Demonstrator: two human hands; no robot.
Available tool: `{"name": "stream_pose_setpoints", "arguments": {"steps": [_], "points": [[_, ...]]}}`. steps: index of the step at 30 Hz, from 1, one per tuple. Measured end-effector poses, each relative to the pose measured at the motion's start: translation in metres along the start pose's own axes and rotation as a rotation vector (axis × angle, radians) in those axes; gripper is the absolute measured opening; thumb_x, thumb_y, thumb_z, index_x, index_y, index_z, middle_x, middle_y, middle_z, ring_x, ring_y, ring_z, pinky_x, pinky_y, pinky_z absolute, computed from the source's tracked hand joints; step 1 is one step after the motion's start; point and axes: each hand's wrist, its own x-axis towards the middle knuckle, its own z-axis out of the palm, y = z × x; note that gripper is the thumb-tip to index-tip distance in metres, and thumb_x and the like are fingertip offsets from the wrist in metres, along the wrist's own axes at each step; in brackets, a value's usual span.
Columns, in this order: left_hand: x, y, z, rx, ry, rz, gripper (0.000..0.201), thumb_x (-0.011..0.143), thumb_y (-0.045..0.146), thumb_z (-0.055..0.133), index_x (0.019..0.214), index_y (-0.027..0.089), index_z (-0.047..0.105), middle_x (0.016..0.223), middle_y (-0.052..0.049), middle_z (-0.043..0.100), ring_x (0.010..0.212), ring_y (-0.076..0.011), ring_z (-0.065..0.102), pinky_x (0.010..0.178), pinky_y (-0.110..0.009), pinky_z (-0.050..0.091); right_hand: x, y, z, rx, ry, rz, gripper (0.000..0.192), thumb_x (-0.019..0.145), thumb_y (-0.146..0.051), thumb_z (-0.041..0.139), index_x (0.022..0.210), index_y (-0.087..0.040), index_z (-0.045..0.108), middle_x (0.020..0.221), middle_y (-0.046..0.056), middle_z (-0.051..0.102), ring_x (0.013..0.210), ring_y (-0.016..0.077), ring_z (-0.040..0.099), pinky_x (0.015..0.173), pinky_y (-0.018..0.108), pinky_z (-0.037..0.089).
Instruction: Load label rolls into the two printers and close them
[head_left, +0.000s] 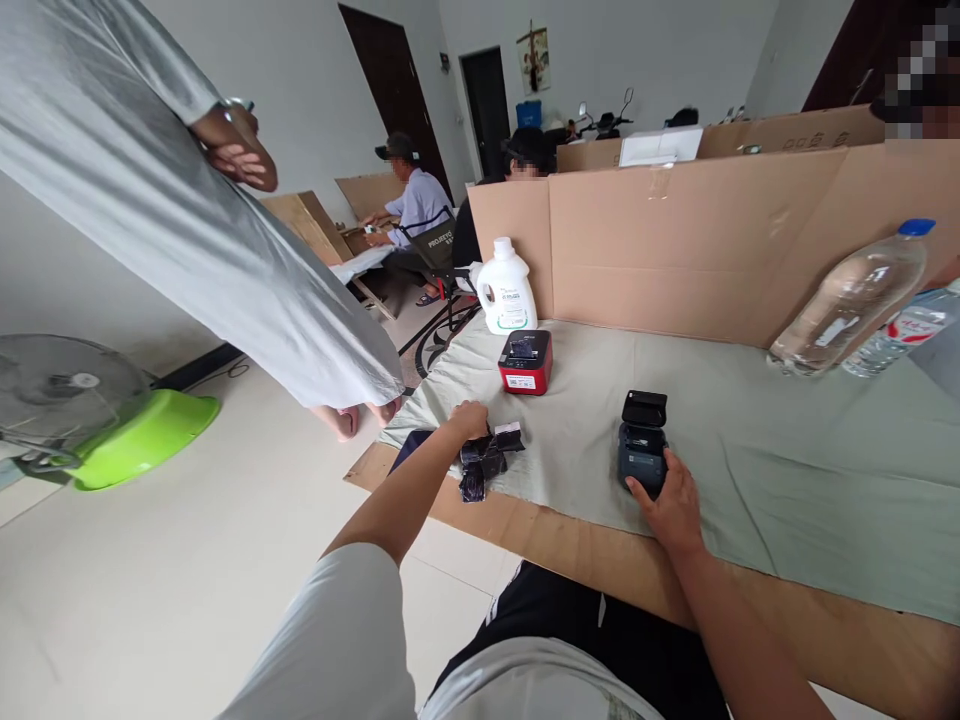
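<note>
My left hand (469,420) rests on a small heap of black rolls or packets (487,458) near the left end of the cloth-covered table (750,470), fingers closed over them. My right hand (671,505) holds the near end of a small dark blue label printer (643,450) whose lid stands open. A second, red and black printer (526,361) sits farther back, between my hands. A dark flat item (409,447) lies at the table's left corner beside the heap.
A white detergent jug (506,287) stands behind the red printer. Cardboard walls (675,250) fence the table's far side. Two clear water bottles (851,300) lean at the right. A person in a grey garment (187,220) stands at the left; a fan (60,395) and green basin (142,435) sit on the floor.
</note>
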Motion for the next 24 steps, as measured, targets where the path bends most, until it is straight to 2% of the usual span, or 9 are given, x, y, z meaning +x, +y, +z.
{"name": "stream_pose_setpoints", "arguments": {"steps": [4,8,10,12,15,17,19,21,24], "points": [[-0.007,0.008,-0.004,0.063,-0.024,0.003,0.032,0.059,0.018,0.070,0.091,0.014,0.069,0.102,-0.018,0.069,0.109,-0.0378,0.058,0.088,-0.040,0.045,-0.002,-0.001,0.000,0.019,0.005,-0.002,0.079,0.084,-0.070,0.043,0.138,-0.013,0.036,0.127,0.020,0.051,0.116,0.0329,0.049,0.096,0.054,0.043],[-0.018,0.012,-0.028,0.048,-0.043,0.021,0.035,0.065,0.025,0.065,0.098,0.014,0.067,0.096,-0.015,0.069,0.096,-0.0328,0.064,0.077,-0.035,0.048,-0.003,-0.001,0.000,0.010,0.063,-0.009,0.066,0.090,-0.060,0.040,0.135,-0.012,0.041,0.128,0.020,0.049,0.118,0.0315,0.045,0.097,0.053,0.043],[-0.029,0.019,-0.045,-0.098,-0.092,0.134,0.044,0.069,0.027,0.061,0.111,0.015,0.063,0.099,-0.012,0.068,0.093,-0.0276,0.064,0.075,-0.031,0.048,-0.003,-0.002,-0.001,0.003,0.106,-0.010,0.058,0.092,-0.054,0.041,0.131,-0.012,0.045,0.127,0.020,0.049,0.119,0.0310,0.044,0.098,0.053,0.042],[-0.044,0.035,-0.060,-0.336,-0.216,0.376,0.051,0.072,0.031,0.061,0.121,0.019,0.056,0.103,-0.007,0.066,0.093,-0.0227,0.063,0.077,-0.028,0.048,-0.001,-0.004,-0.002,0.018,0.141,-0.034,0.050,0.092,-0.048,0.043,0.129,-0.013,0.047,0.126,0.019,0.050,0.118,0.0299,0.044,0.098,0.053,0.041],[-0.062,0.077,-0.069,-0.643,-0.495,0.734,0.053,0.076,0.038,0.064,0.124,0.021,0.051,0.103,-0.005,0.065,0.094,-0.0191,0.061,0.081,-0.028,0.047,0.000,-0.007,-0.004,0.063,0.165,-0.104,0.045,0.092,-0.042,0.047,0.130,-0.017,0.046,0.122,0.015,0.053,0.115,0.0278,0.046,0.098,0.052,0.042],[-0.064,0.114,-0.066,-0.768,-0.657,0.849,0.049,0.077,0.039,0.066,0.120,0.019,0.052,0.101,-0.006,0.065,0.094,-0.0184,0.061,0.082,-0.029,0.046,0.001,-0.010,-0.005,0.088,0.165,-0.145,0.049,0.090,-0.042,0.051,0.132,-0.018,0.044,0.121,0.014,0.054,0.114,0.0275,0.047,0.097,0.051,0.043],[-0.057,0.153,-0.058,-0.841,-0.717,0.917,0.045,0.077,0.036,0.068,0.114,0.018,0.053,0.102,-0.007,0.065,0.095,-0.0180,0.061,0.083,-0.030,0.045,0.003,-0.012,-0.008,0.113,0.160,-0.163,0.056,0.088,-0.043,0.055,0.135,-0.017,0.039,0.122,0.015,0.053,0.115,0.0283,0.047,0.097,0.052,0.044],[-0.041,0.189,-0.048,-0.865,-0.654,0.949,0.039,0.073,0.030,0.071,0.107,0.017,0.055,0.104,-0.007,0.064,0.096,-0.0176,0.060,0.085,-0.031,0.046,0.004,-0.012,-0.011,0.133,0.163,-0.152,0.061,0.088,-0.041,0.055,0.139,-0.016,0.034,0.124,0.016,0.051,0.116,0.0291,0.046,0.098,0.052,0.043],[-0.015,0.232,-0.033,-0.826,-0.395,0.924,0.035,0.067,0.017,0.071,0.100,0.016,0.057,0.105,-0.006,0.062,0.097,-0.0181,0.058,0.087,-0.032,0.046,0.005,-0.011,-0.016,0.141,0.185,-0.127,0.061,0.089,-0.038,0.051,0.142,-0.017,0.030,0.126,0.017,0.048,0.117,0.0294,0.045,0.097,0.053,0.044]]}}
